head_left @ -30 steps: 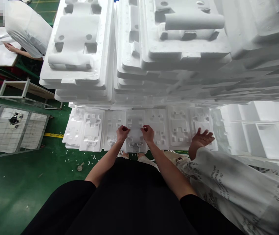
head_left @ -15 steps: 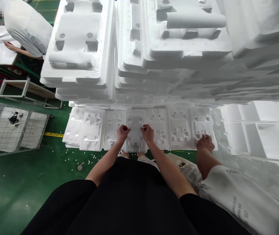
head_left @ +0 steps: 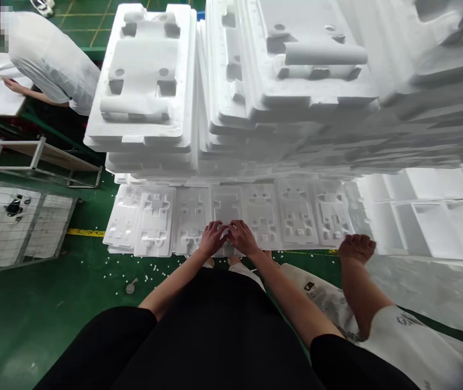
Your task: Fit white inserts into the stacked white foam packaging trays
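My left hand [head_left: 214,237] and my right hand [head_left: 241,236] are close together over the near part of a white foam tray [head_left: 226,194] in the middle of the lower row. Their fingers are bent downward and a little apart, the tips almost meeting at the tray's centre line. A thin, smooth white sheet [head_left: 226,208] lies across this tray, and my fingertips seem to press on its near part. Both palms and the sheet's near edge are hidden beneath my hands.
More foam trays [head_left: 154,219] lie on either side. Tall tray stacks [head_left: 142,65] rise beyond. At the right, a co-worker's hand [head_left: 357,249] hovers by the row's end. Another person [head_left: 52,59] works far left. A wire-mesh cart [head_left: 20,227] stands left; white scraps litter the green floor [head_left: 93,325].
My hands have moved from the sheet's two sides toward each other and nearer to me, going from pinched to spread fingers. The co-worker's hand has lifted off the rightmost tray and moved right.
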Action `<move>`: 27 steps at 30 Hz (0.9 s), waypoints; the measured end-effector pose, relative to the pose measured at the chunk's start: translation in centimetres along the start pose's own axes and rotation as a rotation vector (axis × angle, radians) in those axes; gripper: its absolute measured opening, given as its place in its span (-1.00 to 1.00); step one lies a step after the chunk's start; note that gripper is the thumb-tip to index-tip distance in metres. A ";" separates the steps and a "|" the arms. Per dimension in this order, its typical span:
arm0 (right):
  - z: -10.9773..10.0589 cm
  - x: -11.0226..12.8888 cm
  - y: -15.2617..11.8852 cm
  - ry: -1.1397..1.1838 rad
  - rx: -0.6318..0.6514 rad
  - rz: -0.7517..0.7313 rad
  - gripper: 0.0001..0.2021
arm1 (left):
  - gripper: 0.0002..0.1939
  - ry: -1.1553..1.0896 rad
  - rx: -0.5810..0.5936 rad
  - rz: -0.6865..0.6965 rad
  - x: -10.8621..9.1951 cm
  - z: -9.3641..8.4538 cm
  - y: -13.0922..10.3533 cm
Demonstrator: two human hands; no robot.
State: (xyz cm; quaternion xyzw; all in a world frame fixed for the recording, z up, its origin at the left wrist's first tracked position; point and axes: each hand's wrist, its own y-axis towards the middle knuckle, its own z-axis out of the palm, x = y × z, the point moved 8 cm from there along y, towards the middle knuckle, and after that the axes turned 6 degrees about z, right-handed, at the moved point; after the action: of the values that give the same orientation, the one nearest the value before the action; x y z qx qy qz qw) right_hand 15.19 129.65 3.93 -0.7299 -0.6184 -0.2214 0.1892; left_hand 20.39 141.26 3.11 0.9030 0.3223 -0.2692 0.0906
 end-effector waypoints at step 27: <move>0.4 -6.6 -5.5 0.105 0.120 0.873 -0.52 | -0.62 -0.072 0.063 0.066 0.1 0.7 -0.2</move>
State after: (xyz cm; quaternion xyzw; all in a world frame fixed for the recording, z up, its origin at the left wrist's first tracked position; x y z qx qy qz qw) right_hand 8.87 125.35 -0.11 -0.8982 -0.2534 -0.1211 0.3382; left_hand 19.99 141.24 2.49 0.9054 0.2802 -0.3082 0.0825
